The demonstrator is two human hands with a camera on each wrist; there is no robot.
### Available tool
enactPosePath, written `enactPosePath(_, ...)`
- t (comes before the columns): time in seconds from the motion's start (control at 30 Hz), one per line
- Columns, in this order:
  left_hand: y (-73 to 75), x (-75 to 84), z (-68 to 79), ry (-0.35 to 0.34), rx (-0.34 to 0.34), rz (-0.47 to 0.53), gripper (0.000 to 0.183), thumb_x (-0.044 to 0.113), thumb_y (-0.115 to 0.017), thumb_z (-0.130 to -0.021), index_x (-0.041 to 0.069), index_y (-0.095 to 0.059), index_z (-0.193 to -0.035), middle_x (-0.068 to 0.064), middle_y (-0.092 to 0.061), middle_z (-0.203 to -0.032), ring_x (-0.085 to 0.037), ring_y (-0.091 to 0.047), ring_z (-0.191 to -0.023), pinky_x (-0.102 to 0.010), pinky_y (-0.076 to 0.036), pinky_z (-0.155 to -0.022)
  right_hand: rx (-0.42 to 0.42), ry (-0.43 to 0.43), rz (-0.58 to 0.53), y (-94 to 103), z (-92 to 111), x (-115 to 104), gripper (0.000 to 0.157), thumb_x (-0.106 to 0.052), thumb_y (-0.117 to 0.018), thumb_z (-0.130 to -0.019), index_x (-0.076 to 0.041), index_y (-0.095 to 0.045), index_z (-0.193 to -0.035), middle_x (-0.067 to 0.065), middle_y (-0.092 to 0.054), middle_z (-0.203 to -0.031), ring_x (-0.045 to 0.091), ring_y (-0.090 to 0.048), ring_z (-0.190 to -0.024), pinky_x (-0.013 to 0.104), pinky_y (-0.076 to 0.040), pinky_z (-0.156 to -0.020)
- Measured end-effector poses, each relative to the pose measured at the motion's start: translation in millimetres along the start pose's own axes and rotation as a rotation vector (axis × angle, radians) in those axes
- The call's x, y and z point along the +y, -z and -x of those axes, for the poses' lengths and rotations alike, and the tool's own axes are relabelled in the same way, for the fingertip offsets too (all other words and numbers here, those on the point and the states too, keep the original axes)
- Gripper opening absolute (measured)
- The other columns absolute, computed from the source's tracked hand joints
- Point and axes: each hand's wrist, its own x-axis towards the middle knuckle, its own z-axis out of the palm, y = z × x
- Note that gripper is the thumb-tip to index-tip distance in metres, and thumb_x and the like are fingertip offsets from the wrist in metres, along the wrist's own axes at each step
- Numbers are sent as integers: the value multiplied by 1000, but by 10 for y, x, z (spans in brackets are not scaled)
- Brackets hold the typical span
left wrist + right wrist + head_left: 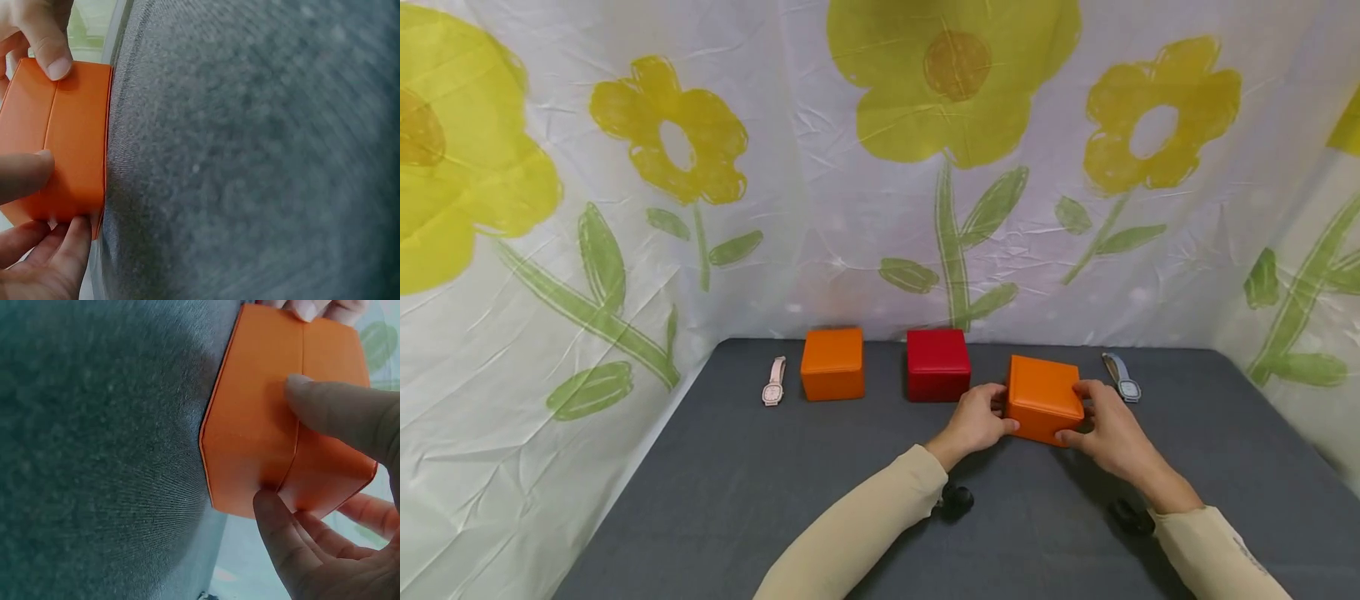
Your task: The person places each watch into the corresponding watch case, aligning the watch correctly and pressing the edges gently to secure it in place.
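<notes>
An orange lidded box, lid down, is gripped between both hands at the right part of the table. It stands turned slightly askew, its lower edge right at the cloth in both wrist views. My left hand holds its left side, with the thumb on the front face. On the opposite side, my right hand curls its fingers round the box, and its thumb presses the front by the lid seam. A blue-grey watch lies just beyond the right hand.
A red box stands left of the held box, and another orange box farther left. Beside that lies a pink watch. The dark grey table ends at a flower-printed curtain.
</notes>
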Motion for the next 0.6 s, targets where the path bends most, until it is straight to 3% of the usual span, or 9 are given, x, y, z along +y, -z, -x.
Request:
enactPosePath(0.3, -20, 44, -29, 38, -11, -16, 54, 14, -81, -77, 5, -59, -126, 0, -61, -114, -9, -62, -96, -20, -50, -81, 30, 0, 84, -18, -52, -5, 70, -20, -82, -75, 7, -38, -122, 28, -38, -117, 37, -48, -93, 48, -46, -74)
enactPosePath(0.6, -21, 49, -42, 114, 21, 48, 55, 14, -83, -75, 5, -61, -124, 1, -66, -108, -11, -62, -93, -25, -51, -83, 69, 4, 40, -40, -53, -19, 60, -13, -79, -78, 4, -43, -122, 30, -34, -126, 45, -54, -97, 52, -51, -76)
